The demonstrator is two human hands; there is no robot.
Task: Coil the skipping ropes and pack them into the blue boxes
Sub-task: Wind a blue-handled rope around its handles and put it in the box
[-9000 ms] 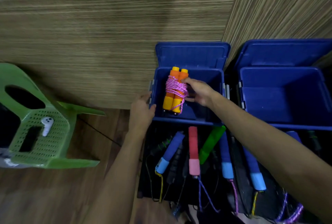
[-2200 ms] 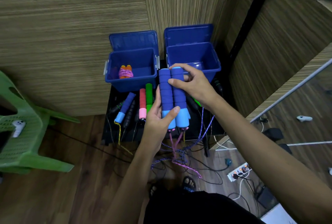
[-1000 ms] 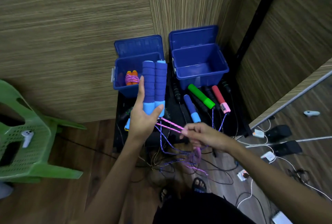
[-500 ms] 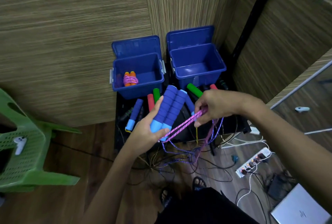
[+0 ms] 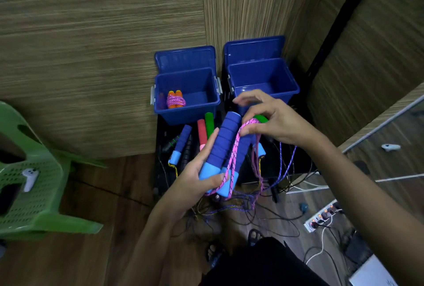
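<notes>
**Head view: blue-handled rope mid-wrap, boxes waiting behind**

Head camera looks down on a person standing over a tangle of loose cords on the wooden floor (image 5: pixel 68 262). Nearest, the left hand (image 5: pixel 195 177) grips a pair of blue foam handles (image 5: pixel 220 148) side by side, fingers and thumb curled round their pale lower ends, probably so the pair serves as a firm core to wind on. The right hand (image 5: pixel 273 120) pinches a loop of the pink rope (image 5: pixel 231 159) between thumb and forefinger, its other fingers spread loosely, and carries that loop over the upper ends of the handles; the rest of the rope hangs down to the floor, so I judge the coiling has only begun.

Beyond the hands, more skipping ropes (image 5: pixel 183 141) lie uncoiled on a dark stand, handles pointing toward the wall. At its far edge stand two open blue boxes, lids tipped back against the wall. The left box (image 5: pixel 202 115) holds one coiled rope with orange handles (image 5: pixel 175 99); the right box (image 5: pixel 289 86) looks empty. A green plastic chair (image 5: pixel 34 205) sits off to the left, a power strip (image 5: pixel 323 216) at the right.

I can read no brand or writing anywhere.
</notes>
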